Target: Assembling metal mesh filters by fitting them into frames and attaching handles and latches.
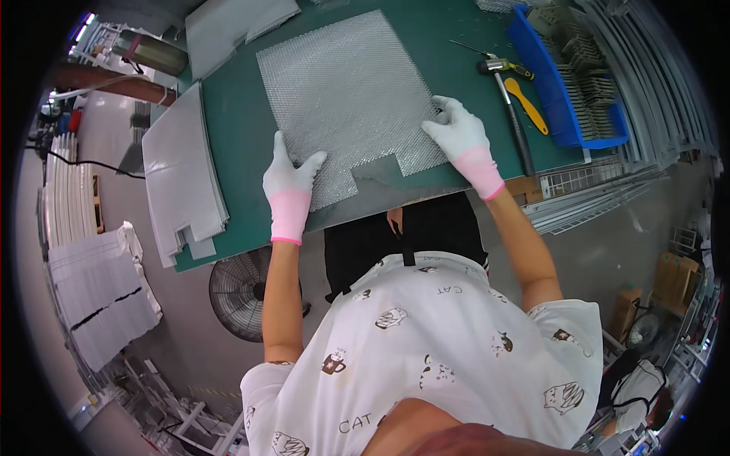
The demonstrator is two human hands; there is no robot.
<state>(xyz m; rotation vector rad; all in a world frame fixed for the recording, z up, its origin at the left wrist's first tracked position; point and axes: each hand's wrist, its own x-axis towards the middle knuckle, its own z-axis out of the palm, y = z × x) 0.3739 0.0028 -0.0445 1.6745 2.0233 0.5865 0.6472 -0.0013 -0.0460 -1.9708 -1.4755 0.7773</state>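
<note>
A silvery expanded-metal mesh sheet (350,83) lies on the green tabletop in front of me, with a rectangular notch in its near edge. My left hand (293,171), in a white glove with a pink cuff, grips the sheet's near left edge, thumb on top. On the opposite side, my right hand (460,137), gloved the same way, holds the right edge with its thumb over the mesh. The fingers beneath the sheet are hidden.
Right of the sheet lie a hammer (513,114), a yellow-handled tool (526,106) and a screwdriver (494,59). A blue bin (559,99) holds several metal pieces. Stacked sheets (182,167) overhang the table's left side. A floor fan (239,292) stands below.
</note>
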